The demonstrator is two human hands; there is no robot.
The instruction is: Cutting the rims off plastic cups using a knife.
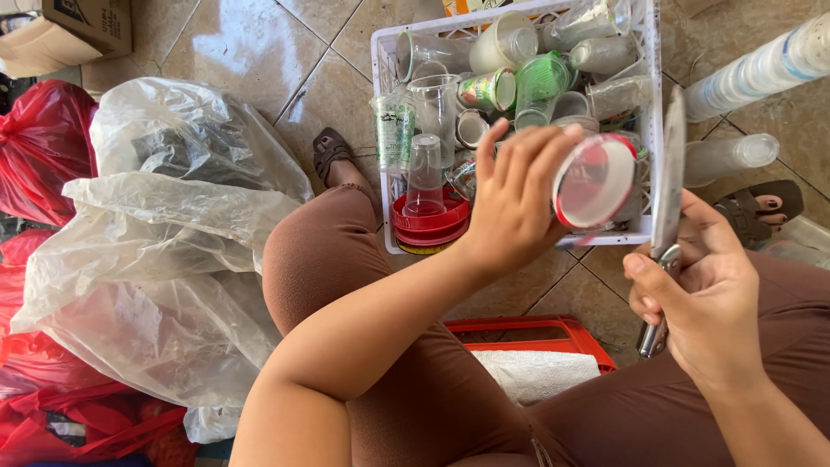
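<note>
Left hand (510,207) tips cup (595,182) mouth rightward toward upright knife (667,199).

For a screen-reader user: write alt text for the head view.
A seated person's left hand holds a clear plastic cup with a red-rimmed lid, while the right hand grips a steel knife, above a white plastic crate of used cups.

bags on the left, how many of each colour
Clear plastic bags: 2, one lying behind the other
Red plastic bags: 2 in view, one at the top left, one along the bottom left
Total: 4
</note>
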